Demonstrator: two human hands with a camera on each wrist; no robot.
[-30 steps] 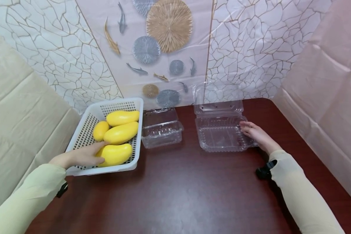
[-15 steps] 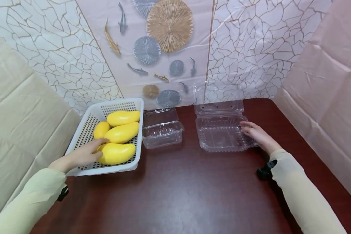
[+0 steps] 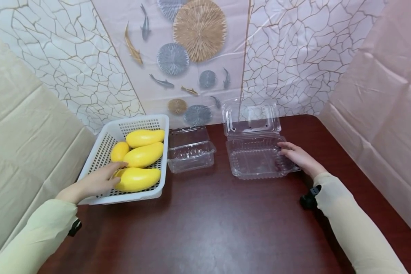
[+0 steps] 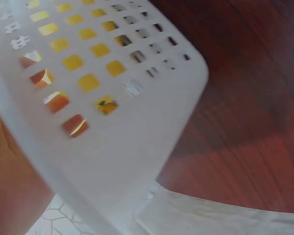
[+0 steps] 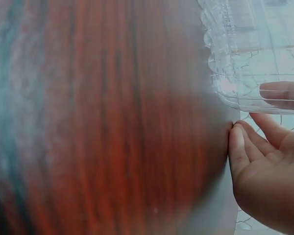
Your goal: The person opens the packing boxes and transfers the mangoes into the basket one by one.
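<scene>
Near the front of a white perforated plastic basket [image 3: 154, 195], my left hand [image 3: 97, 182] holds the left end of a yellow mango [image 3: 138, 179] between thumb and fingers. Behind it in the basket lie two more large mangoes [image 3: 144, 155] and a smaller yellow fruit [image 3: 119, 152]. The left wrist view is mostly filled by the basket's wall [image 4: 122, 161], yellow showing through its holes. Across the table, my right hand [image 3: 299, 156] grips the right rim of a clear plastic clamshell container [image 3: 255, 158], its lid raised. Fingers show partly through the plastic in the right wrist view.
A smaller clear plastic container [image 3: 191, 156] with its lid open stands between the basket and the clamshell. All rest on a dark red-brown table [image 3: 205, 224]. Patterned sheeting [image 3: 198, 76] rises behind the table, and beige sheeting encloses both sides.
The front mango has shifted slightly right and turned a little, with my left hand at its end. The clamshell has moved slightly left and its lid leans differently.
</scene>
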